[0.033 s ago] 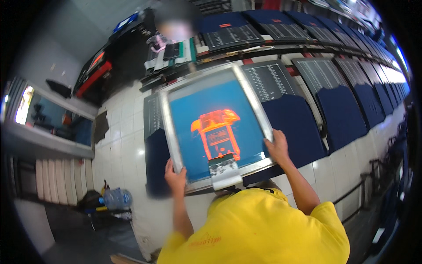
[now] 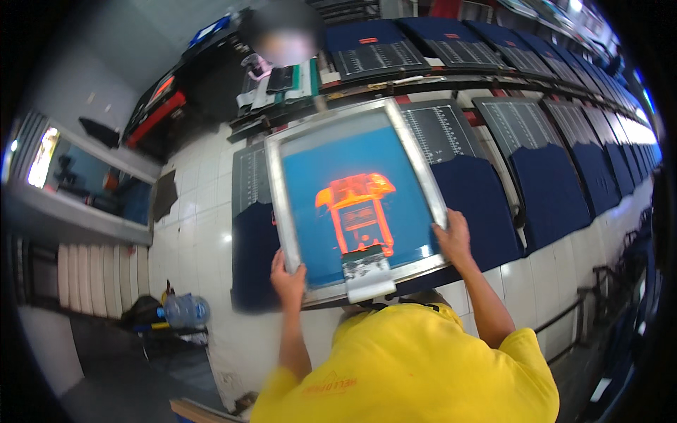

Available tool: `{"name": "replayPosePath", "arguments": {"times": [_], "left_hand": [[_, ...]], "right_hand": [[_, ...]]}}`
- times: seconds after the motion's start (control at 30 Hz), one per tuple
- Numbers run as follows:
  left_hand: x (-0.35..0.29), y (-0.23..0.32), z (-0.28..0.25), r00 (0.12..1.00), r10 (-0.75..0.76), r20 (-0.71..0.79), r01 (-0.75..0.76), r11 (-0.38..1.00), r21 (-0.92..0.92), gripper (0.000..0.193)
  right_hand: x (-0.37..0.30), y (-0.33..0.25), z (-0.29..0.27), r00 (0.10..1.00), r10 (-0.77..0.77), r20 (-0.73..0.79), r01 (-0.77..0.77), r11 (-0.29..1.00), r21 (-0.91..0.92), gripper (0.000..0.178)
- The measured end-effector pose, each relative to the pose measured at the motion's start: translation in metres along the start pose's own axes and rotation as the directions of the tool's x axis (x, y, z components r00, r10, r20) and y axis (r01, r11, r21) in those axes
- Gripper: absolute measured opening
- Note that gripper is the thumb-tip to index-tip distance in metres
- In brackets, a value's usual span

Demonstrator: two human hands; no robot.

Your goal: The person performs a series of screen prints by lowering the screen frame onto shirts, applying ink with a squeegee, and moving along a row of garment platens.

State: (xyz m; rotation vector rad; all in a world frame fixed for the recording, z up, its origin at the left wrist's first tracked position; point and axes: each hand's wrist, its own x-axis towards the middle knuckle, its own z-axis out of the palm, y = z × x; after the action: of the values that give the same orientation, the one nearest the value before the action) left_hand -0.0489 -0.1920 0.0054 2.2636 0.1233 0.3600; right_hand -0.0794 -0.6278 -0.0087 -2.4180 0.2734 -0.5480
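Fingers of both hands, left (image 2: 288, 276) & right (image 2: 455, 238), clamp screen frame (image 2: 350, 201); navy shirts (image 2: 479, 204) beneath, water bottle (image 2: 182, 310) on floor.

Clad in a bright yellow short-sleeved shirt (image 2: 416, 370), plain weave, no collar visible. Small orange printed mark low on the left side of the shirt, too blurred to make out. Sleeves ending above the elbows; forearms bare. Left hand (image 2: 288, 276) and right hand (image 2: 455, 236) bare: no gloves, rings, watch or wristbands visible.
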Motion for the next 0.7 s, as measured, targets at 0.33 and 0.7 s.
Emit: {"name": "replayPosePath", "arguments": {"times": [0.33, 0.7], "left_hand": [[-0.043, 0.131, 0.149, 0.995, 0.055, 0.078, -0.04, 0.983, -0.178, 0.056], [-0.026, 0.138, 0.198, 0.997, 0.081, 0.018, -0.078, 0.989, -0.128, 0.058]], "right_hand": [[0.039, 0.156, -0.118, 0.994, 0.108, -0.033, -0.108, 0.994, 0.004, 0.051], [0.071, 0.192, -0.111, 0.994, 0.107, -0.022, -0.107, 0.994, -0.007, 0.048]]}}
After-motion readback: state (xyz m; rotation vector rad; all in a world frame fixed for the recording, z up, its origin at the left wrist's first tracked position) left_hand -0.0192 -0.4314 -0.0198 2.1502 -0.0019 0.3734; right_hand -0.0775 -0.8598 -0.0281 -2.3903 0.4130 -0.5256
